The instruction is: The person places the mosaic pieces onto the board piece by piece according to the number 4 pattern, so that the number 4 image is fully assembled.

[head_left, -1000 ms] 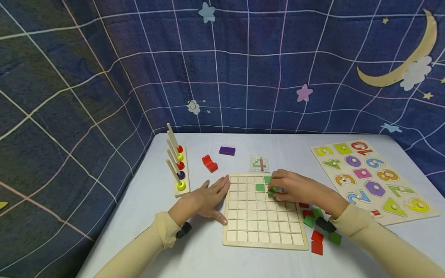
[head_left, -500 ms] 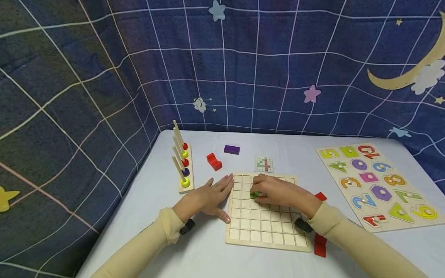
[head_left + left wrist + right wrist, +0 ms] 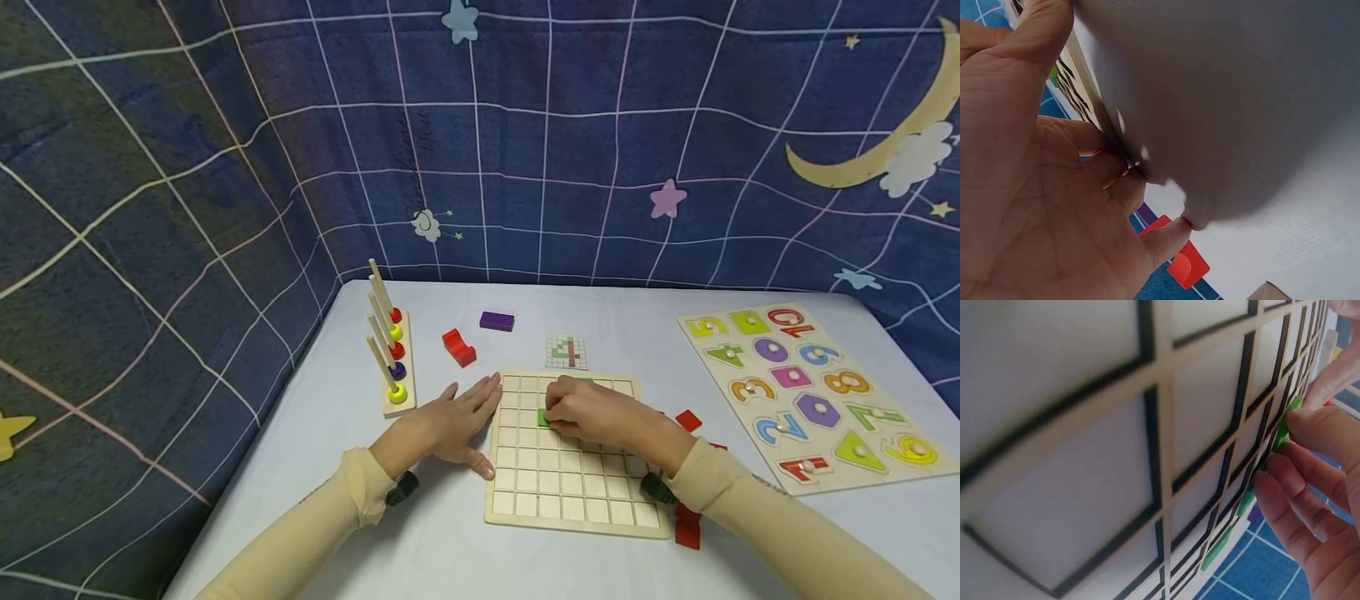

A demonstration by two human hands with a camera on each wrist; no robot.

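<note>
My right hand (image 3: 600, 414) is over the upper part of a wooden grid board (image 3: 573, 507). Its thumb and fingers pinch a small green square tile (image 3: 542, 417) at one cell, the tile lying nearly flat there. In the right wrist view, the thumb touches this green tile (image 3: 1282, 431), and more green tiles (image 3: 1216, 550) lie in cells behind the fingers. My left hand (image 3: 450, 423) lies with fingers spread on the white cloth, its fingertips and thumb against the board's left edge. The left wrist view shows its palm (image 3: 1054, 187) and straight fingers.
Red tiles (image 3: 687, 527) lie right of the board, partly hidden by the right arm. A pattern card (image 3: 566, 352) sits behind the board. Around are a peg stand (image 3: 400, 400), a red curved block (image 3: 459, 347), a purple block (image 3: 497, 321) and a number puzzle (image 3: 772, 379).
My right hand has moved left across the board with a green tile, which has been lowered from a tilt to nearly flat on a cell. The left hand keeps its place.
</note>
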